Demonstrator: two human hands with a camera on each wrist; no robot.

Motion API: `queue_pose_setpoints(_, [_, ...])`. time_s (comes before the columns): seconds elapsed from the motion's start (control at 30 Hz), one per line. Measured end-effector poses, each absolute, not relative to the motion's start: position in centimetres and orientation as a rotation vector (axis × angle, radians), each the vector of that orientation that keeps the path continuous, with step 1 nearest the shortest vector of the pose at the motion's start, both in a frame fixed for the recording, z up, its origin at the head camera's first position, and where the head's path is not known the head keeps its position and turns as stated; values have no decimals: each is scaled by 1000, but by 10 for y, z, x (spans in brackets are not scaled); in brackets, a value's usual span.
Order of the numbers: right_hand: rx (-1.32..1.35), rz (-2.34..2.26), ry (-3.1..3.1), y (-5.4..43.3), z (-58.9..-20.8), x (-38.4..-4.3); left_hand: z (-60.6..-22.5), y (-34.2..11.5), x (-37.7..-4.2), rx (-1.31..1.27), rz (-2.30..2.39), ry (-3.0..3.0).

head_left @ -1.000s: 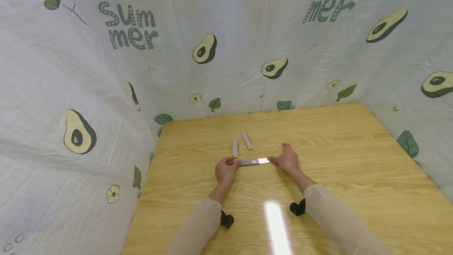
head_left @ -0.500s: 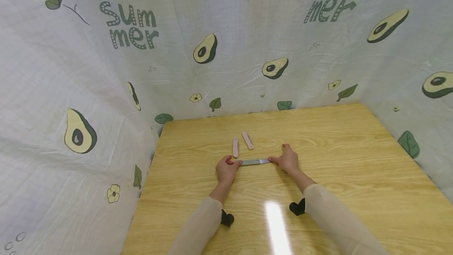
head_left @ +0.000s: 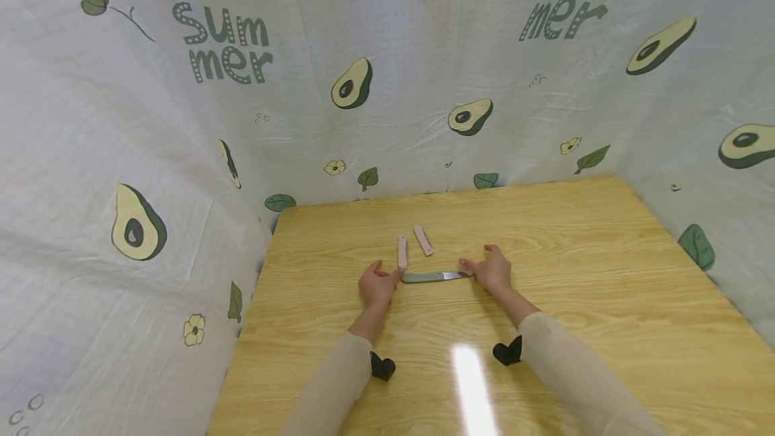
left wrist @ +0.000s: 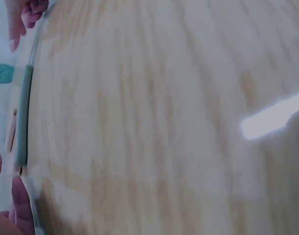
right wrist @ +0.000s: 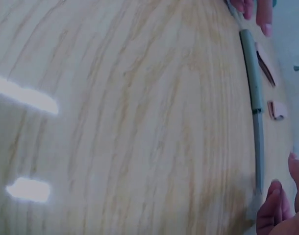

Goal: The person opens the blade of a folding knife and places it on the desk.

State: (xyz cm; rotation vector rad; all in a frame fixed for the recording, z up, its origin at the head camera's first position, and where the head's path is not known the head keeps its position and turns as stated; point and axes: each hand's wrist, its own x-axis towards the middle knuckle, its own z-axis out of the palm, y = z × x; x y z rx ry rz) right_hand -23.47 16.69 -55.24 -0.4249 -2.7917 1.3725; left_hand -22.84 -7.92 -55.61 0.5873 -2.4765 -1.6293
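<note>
A small knife (head_left: 424, 277) lies on the wooden table, its pale green handle to the left and its metal blade to the right. My left hand (head_left: 378, 284) is just off the handle's end, thumb and forefinger apart in the left wrist view. By the blade tip is my right hand (head_left: 495, 273), fingers spread with nothing pinched between them; whether a fingertip touches the blade I cannot tell. Behind the handle lie two slim pink pieces, one pink piece (head_left: 402, 252) near my left fingertips and another pink piece (head_left: 423, 239) farther back. A dark slit shows along one (right wrist: 264, 63).
The wood-grain table (head_left: 575, 254) meets a white curtain (head_left: 412, 32) printed with avocados at the back and both sides. A bright light reflection (head_left: 474, 382) lies on the tabletop between the forearms.
My left hand has let go of the handle end and drawn left. The knife has turned, its blade looking narrower, and now rests free. My right hand has loosened from the blade tip.
</note>
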Motion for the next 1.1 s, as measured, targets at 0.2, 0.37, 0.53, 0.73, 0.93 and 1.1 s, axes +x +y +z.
queue_pose_setpoints(0.2, [-371,1682,-2612,136,-543,-252,-547,-90,-242,609,-1675,-2434])
queue_pose_setpoints(0.37, [-335,2191,-2434,95,-531,-262,-543,-86,-252,607,-1767,-2477])
queue_pose_setpoints(0.53, [-331,2374,-2398,70,-525,-264,-543,-81,-257,617,-1761,-2524])
queue_pose_setpoints(0.73, [-310,2290,-2459,56,-536,-270,-548,-77,-261,589,-1715,-2588])
queue_pose_setpoints(0.93, [-334,2377,-2346,50,-548,-275,-552,-73,-264,529,-1657,-2602])
queue_pose_setpoints(1.1, [-463,2503,-2279,45,-527,-267,-555,-69,-265,511,-1669,-2570])
